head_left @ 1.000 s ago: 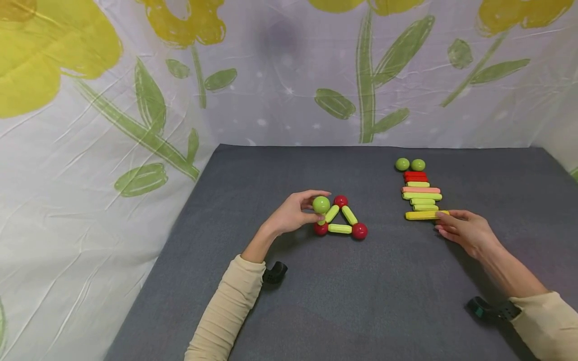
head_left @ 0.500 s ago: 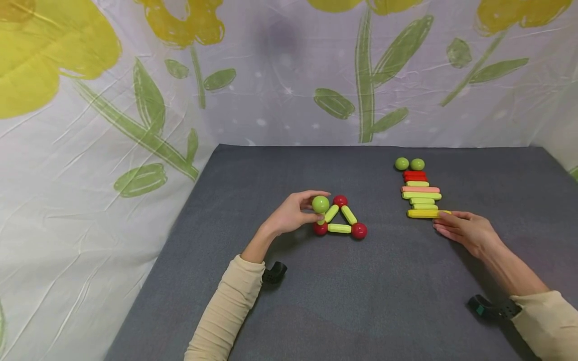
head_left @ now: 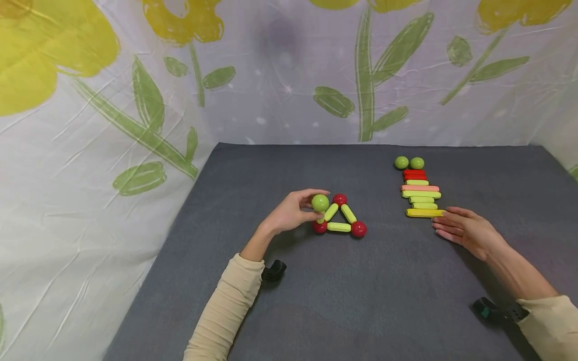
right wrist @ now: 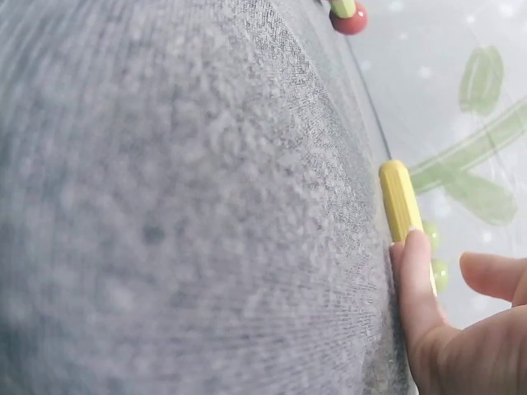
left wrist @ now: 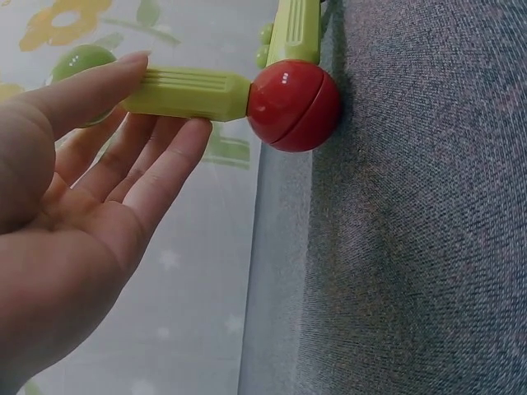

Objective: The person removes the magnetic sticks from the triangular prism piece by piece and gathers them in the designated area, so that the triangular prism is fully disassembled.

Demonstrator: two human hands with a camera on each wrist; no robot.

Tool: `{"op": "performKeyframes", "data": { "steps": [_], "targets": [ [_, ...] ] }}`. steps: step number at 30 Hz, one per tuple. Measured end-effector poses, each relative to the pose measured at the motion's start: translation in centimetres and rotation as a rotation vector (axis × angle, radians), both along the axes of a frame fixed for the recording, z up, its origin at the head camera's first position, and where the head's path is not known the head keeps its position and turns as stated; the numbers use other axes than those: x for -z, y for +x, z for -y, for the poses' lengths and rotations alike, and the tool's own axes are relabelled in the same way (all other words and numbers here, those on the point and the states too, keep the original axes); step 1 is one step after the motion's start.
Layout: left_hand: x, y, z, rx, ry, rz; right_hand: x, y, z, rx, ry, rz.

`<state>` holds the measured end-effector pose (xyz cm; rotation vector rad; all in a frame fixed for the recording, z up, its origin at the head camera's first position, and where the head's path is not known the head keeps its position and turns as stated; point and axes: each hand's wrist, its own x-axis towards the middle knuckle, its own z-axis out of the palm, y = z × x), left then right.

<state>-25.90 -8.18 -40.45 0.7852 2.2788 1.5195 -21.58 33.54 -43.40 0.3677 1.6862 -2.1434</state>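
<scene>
My left hand (head_left: 292, 213) pinches an upright yellow-green magnetic building rod (left wrist: 193, 93) between thumb and fingers. A green ball (head_left: 320, 202) tops this rod, and its lower end meets a red ball (left wrist: 294, 107). That ball is the near left corner of a flat triangle of three rods, including the front rod (head_left: 338, 227), and red balls, including the near right ball (head_left: 358, 229). My right hand (head_left: 473, 233) lies at the right end of a longer yellow rod (head_left: 421, 213), its fingers extended and thumb apart from it in the right wrist view.
Behind the yellow rod runs a column of loose rods: yellow-green ones, a pink rod (head_left: 420, 188) and red rods (head_left: 414, 172). Two green balls (head_left: 401, 162) sit at its far end. A flowered cloth (head_left: 280, 100) hangs behind the dark table (head_left: 352, 296).
The yellow rod was pushed slightly back toward the column, and my right hand has loosened its hold on it. My left hand stays on the upright rod.
</scene>
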Motion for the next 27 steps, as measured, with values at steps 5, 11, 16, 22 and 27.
{"op": "performKeyframes", "data": {
  "steps": [5,11,16,22,27],
  "targets": [
    [0.2,-0.1,0.1,0.004,0.006,0.002,-0.2,0.1,0.2,-0.027,0.046,-0.026],
    [0.2,-0.1,0.0,0.005,0.012,0.005,-0.6,0.1,0.9,-0.049,0.097,-0.061],
    [0.1,-0.2,0.0,0.005,0.015,0.012,-0.5,-0.1,2.6,-0.182,0.077,-0.120],
    [0.2,-0.1,0.1,0.018,0.010,0.030,0.1,-0.4,6.5,-0.314,0.087,-0.115],
    [0.3,0.0,0.0,0.015,0.009,0.031,0.3,-0.7,9.4,-0.371,0.050,-0.072]
  ]
}}
